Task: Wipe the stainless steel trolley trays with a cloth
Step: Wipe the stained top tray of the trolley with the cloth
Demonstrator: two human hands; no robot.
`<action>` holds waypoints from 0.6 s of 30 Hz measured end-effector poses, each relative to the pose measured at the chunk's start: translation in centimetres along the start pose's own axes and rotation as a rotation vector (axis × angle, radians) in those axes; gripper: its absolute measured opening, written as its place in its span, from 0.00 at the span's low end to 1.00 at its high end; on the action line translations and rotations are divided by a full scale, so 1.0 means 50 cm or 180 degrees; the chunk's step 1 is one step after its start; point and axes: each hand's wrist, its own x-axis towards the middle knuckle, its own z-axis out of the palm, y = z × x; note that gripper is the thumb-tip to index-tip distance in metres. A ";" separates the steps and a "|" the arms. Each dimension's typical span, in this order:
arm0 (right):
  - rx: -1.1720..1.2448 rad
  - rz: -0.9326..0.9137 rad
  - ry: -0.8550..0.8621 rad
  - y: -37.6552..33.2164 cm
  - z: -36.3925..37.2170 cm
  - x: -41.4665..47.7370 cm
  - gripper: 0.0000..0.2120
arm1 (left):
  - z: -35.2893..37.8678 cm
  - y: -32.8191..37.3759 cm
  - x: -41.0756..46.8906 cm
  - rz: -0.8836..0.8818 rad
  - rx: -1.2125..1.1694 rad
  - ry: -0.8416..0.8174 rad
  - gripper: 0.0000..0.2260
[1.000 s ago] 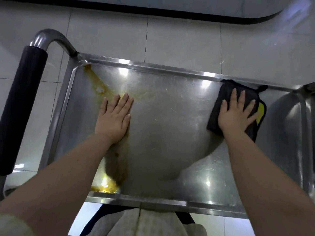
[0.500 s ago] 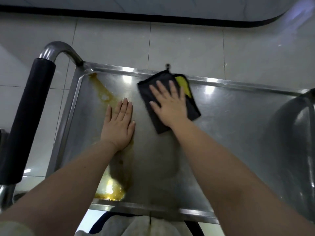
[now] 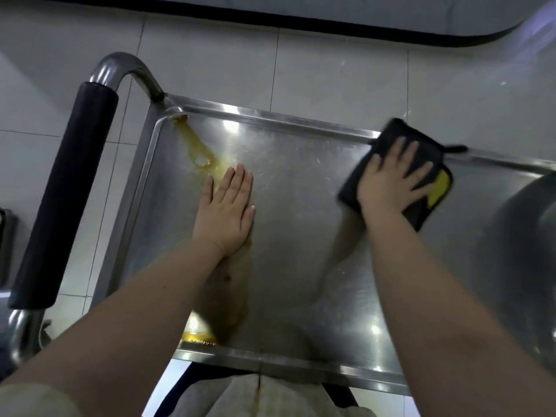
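Note:
The stainless steel trolley tray (image 3: 301, 188) fills the middle of the view. A yellow-brown oily streak (image 3: 195, 147) runs from its far left corner toward the near edge, ending in a puddle (image 3: 195, 337). My left hand (image 3: 225, 212) lies flat on the tray with straight fingers, partly over the streak. My right hand (image 3: 391, 182) presses flat on a black cloth (image 3: 421, 212) with a yellow patch, at the tray's far right rim. The cloth looks blurred by motion.
The trolley's handle, a steel tube with a black foam grip (image 3: 66, 191), stands to the left of the tray. White floor tiles (image 3: 346, 73) lie beyond. A dark curved reflection (image 3: 517, 236) shows on the tray's right part.
My right hand has swept the cloth from the tray's far middle back to the far right rim. My left hand has stayed in place on the streak.

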 end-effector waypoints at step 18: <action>-0.0337 -0.1599 -0.0326 -0.022 0.046 -0.121 0.26 | -0.060 0.101 0.136 -0.0496 -0.0516 -0.0151 0.28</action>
